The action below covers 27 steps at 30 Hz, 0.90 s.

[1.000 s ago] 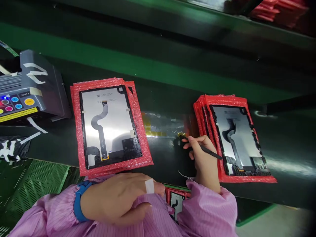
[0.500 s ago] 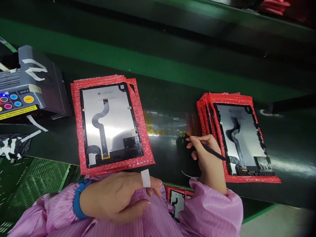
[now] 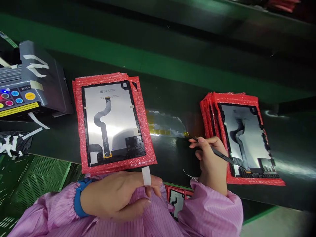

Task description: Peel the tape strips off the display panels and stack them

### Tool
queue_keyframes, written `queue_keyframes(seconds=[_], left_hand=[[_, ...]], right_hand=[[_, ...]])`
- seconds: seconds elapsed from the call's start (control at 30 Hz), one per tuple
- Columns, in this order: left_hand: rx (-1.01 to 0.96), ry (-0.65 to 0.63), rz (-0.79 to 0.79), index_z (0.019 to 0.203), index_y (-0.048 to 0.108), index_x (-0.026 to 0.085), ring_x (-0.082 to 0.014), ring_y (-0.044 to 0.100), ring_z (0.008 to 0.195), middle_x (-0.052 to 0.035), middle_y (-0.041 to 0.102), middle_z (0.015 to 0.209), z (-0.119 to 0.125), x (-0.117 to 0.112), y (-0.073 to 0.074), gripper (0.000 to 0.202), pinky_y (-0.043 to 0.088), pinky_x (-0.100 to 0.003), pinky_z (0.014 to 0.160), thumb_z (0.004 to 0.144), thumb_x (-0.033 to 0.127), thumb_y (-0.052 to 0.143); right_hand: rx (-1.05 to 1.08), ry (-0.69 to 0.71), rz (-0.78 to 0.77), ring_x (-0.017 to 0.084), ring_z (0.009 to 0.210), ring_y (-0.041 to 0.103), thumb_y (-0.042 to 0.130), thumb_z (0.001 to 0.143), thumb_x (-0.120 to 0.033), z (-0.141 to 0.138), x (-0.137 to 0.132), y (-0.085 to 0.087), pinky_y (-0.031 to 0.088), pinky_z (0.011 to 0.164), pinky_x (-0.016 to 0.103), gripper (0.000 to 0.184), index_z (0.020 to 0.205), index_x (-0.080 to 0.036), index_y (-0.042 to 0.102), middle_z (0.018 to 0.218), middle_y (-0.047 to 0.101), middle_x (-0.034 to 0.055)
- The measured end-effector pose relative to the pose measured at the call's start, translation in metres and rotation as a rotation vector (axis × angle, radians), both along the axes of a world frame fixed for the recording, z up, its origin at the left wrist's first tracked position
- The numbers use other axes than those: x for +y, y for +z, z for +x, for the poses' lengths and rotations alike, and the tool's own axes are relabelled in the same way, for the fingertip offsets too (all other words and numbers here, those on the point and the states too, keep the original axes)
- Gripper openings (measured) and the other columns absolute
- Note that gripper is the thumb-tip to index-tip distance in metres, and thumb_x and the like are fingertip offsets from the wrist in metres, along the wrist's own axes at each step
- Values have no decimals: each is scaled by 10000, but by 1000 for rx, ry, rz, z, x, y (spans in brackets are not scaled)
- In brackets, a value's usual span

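Observation:
In the head view my right hand (image 3: 212,158) grips black tweezers (image 3: 222,156), their tips at a small yellow tape piece (image 3: 186,134) by the end of a row of yellow tape pieces on a clear sheet (image 3: 160,132). My left hand (image 3: 116,196) hangs in front of my body, fingers stretched and thumb apart, holding nothing. A strip of white tape (image 3: 146,176) is stuck across its index finger. Just beyond that hand lies a tablet screen (image 3: 116,125), back side up with a curved grey ribbon cable (image 3: 100,119), on red bubble bags (image 3: 148,138).
A second screen (image 3: 249,138) lies on stacked red bubble bags (image 3: 209,115) at right. On the left stand a grey tape dispenser (image 3: 44,82), a black bag with white tape scraps (image 3: 12,144) and a green crate (image 3: 46,174). More screens (image 3: 176,200) sit below the table edge.
The yellow tape piece at the tweezers' tips now looks raised and tilted at the sheet's end. My view has shifted slightly; my left hand stays nearly still.

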<state>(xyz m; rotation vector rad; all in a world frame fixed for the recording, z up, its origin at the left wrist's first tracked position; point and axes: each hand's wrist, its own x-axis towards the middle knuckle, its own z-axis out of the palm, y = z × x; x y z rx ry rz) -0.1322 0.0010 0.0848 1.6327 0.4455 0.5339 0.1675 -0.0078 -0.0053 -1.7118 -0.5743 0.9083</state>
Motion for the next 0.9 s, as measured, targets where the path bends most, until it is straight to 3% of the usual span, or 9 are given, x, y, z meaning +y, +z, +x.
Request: queue_keyframes(seconds=[0.17, 0.33, 0.43, 0.53, 0.63, 0.73, 0.9], left_hand=[[-1, -2, -19, 1255, 484, 177, -185, 687, 903, -123, 698, 1070, -2, 0, 0, 355, 607, -297, 840, 917, 76, 518], [-74, 36, 15, 1361, 400, 230, -208, 706, 912, -114, 683, 1054, -13, 2, 3, 486, 622, -340, 820, 920, 55, 505], [-97, 128, 33, 1447, 315, 316, -216, 707, 943, -91, 671, 1058, -27, 4, 5, 605, 623, -374, 840, 936, 31, 469], [-109, 301, 80, 1499, 239, 392, -204, 692, 939, -67, 656, 1058, -44, 3, 3, 647, 618, -414, 854, 981, 36, 397], [-95, 451, 150, 1513, 223, 387, -200, 683, 968, -63, 659, 1089, -58, 3, -2, 640, 606, -451, 877, 999, 40, 380], [-112, 553, 264, 1516, 230, 316, -198, 675, 974, -73, 654, 1107, -69, 4, -7, 659, 593, -458, 881, 968, 9, 428], [-132, 639, 347, 1510, 241, 259, -201, 664, 1000, -80, 641, 1112, -78, 6, -12, 695, 556, -453, 898, 918, -42, 449]], right_hand=[[33, -13, 44, 115, 541, 605, 877, 655, -451, -1, -2, 1, 268, 356, 152, 443, 642, -212, 505, 686, 724, 25], [106, -1, 82, 92, 513, 557, 836, 717, -410, -13, -11, 12, 250, 349, 138, 413, 655, -215, 477, 696, 708, 1], [178, 30, 87, 76, 445, 499, 831, 737, -397, -32, -16, 28, 219, 322, 140, 412, 659, -221, 467, 641, 668, -27], [200, 88, 86, 84, 457, 542, 844, 752, -388, -59, -17, 47, 309, 346, 148, 396, 666, -223, 495, 654, 679, -27], [213, 251, 104, 111, 498, 600, 833, 797, -375, -89, -16, 64, 460, 436, 196, 359, 670, -227, 531, 699, 706, -14], [191, 483, 123, 147, 576, 650, 757, 891, -316, -113, -14, 75, 550, 548, 256, 263, 715, -234, 580, 729, 722, 7], [65, 714, 132, 169, 726, 711, 679, 954, -222, -137, -10, 84, 566, 645, 244, 217, 756, -239, 590, 628, 674, -19]])
